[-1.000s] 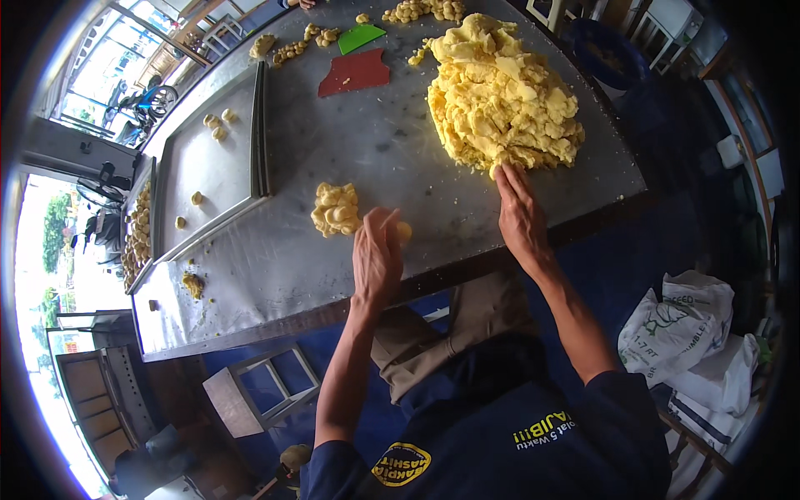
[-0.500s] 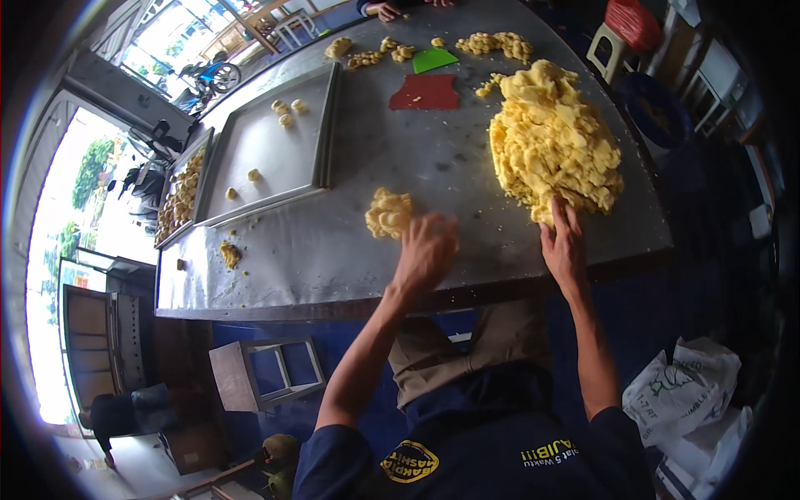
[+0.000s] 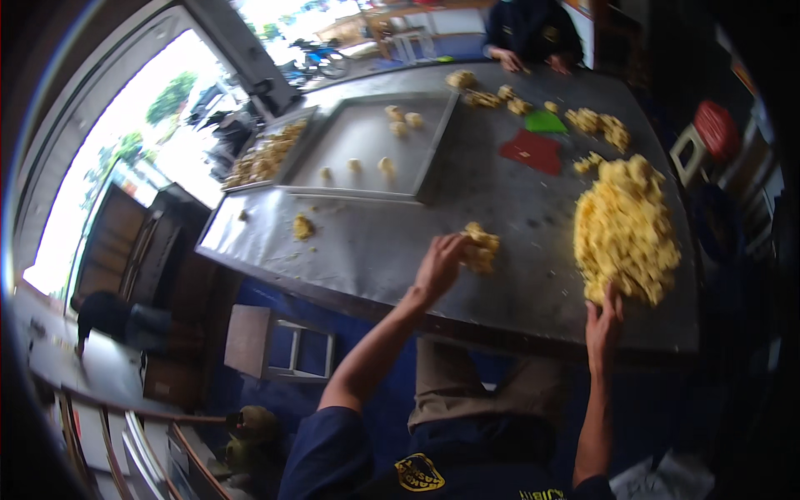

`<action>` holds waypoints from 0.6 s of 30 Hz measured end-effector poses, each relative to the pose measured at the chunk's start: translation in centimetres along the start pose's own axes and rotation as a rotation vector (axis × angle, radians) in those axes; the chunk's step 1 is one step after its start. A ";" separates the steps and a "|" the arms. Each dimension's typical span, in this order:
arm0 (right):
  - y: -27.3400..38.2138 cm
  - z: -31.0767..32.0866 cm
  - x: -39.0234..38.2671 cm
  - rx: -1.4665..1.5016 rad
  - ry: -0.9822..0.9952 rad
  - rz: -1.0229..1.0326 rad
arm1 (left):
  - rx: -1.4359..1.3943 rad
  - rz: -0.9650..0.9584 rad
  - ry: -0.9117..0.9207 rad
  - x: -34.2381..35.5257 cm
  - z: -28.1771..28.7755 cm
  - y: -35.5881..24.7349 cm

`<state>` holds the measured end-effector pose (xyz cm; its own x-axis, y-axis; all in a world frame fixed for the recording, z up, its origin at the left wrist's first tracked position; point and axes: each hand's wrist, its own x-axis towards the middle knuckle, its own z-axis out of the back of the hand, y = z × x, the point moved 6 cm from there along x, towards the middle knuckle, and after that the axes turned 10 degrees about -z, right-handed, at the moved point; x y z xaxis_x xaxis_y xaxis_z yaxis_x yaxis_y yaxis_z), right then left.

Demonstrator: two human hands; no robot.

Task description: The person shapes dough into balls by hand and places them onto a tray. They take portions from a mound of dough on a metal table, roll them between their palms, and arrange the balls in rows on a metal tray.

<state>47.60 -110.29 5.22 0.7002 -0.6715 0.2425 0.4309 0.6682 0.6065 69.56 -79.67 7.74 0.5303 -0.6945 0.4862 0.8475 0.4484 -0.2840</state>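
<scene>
Well, yellow mound [image 3: 627,229]: heaped on the steel table [image 3: 367,250]
Right hand [image 3: 604,323]: at the mound's near edge, fingertips touching it, fingers slightly parted; cannot tell whether they pinch
Small clump [image 3: 483,250]: left of the mound, well apart
Left hand [image 3: 440,265]: left of the mound, fingers curled against the clump; blurred, cannot tell whether they hold a piece
Red sheet [image 3: 532,152]: left of the mound's far end, green sheet [image 3: 546,122] just beyond
Metal tray [image 3: 354,137]: farther left of the mound, bearing pale balls [image 3: 399,129]
Co-worker's hands [image 3: 511,61]: beyond the mound, to its left
</scene>
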 end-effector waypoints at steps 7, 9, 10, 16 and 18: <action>-2.6 -1.7 2.2 -0.159 -0.081 0.155 | -0.135 0.262 -0.135 -0.7 -0.2 1.5; -2.7 -1.3 3.1 -0.248 0.071 0.199 | -0.208 0.352 -0.177 -0.7 -0.4 1.9; -2.5 -0.5 3.5 -0.293 0.146 0.217 | -0.195 0.404 -0.162 -1.0 -0.4 2.1; -3.6 0.8 2.0 -0.163 0.128 0.128 | -0.250 0.479 -0.153 -1.8 -2.3 5.5; -0.7 1.8 -0.8 -0.173 0.062 0.054 | -0.460 0.645 -0.217 -1.9 -3.0 5.9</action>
<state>45.69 -110.85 5.99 0.7568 -0.6153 0.2206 0.4793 0.7518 0.4528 73.60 -77.39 2.61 0.9405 -0.2332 0.2471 0.3260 0.4144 -0.8497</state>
